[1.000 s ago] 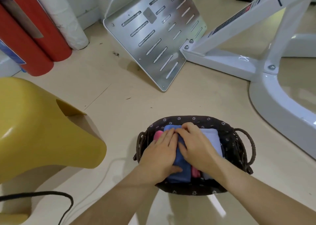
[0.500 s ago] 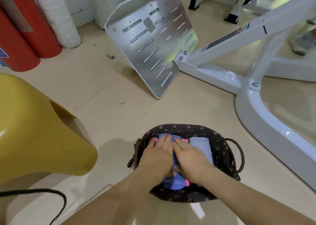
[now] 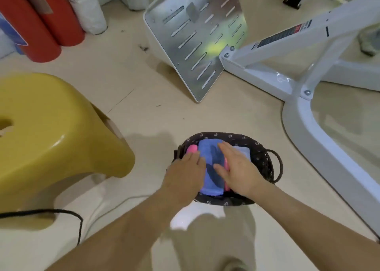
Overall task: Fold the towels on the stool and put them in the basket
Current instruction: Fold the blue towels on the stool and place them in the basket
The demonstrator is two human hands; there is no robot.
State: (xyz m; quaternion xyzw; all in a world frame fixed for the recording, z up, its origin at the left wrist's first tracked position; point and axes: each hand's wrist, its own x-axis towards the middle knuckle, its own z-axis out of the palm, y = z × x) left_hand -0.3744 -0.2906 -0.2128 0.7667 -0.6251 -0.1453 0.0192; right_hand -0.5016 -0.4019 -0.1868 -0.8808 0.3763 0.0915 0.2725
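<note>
A dark woven basket [image 3: 260,153] with small white flowers stands on the floor. Inside lie a folded blue towel [image 3: 211,161], a pink towel [image 3: 192,148] at its left, and a pale blue towel [image 3: 243,150] at its right. My left hand [image 3: 185,172] hovers over the basket's left side, fingers loosely apart, holding nothing. My right hand [image 3: 239,168] is flat and spread above the blue and pale towels, apart from the left hand. The yellow stool [image 3: 51,131] at the left has no towel on its visible top.
A slotted metal plate [image 3: 195,36] and a white machine frame [image 3: 308,89] lie beyond and to the right of the basket. Red rolls [image 3: 37,24] and white rolls [image 3: 86,7] stand at the back left. A black cable [image 3: 61,212] runs along the floor under the stool.
Both hands were pressed together on the blue towel; now they have lifted and spread apart, uncovering it. The view has pulled back and more of the stool shows.
</note>
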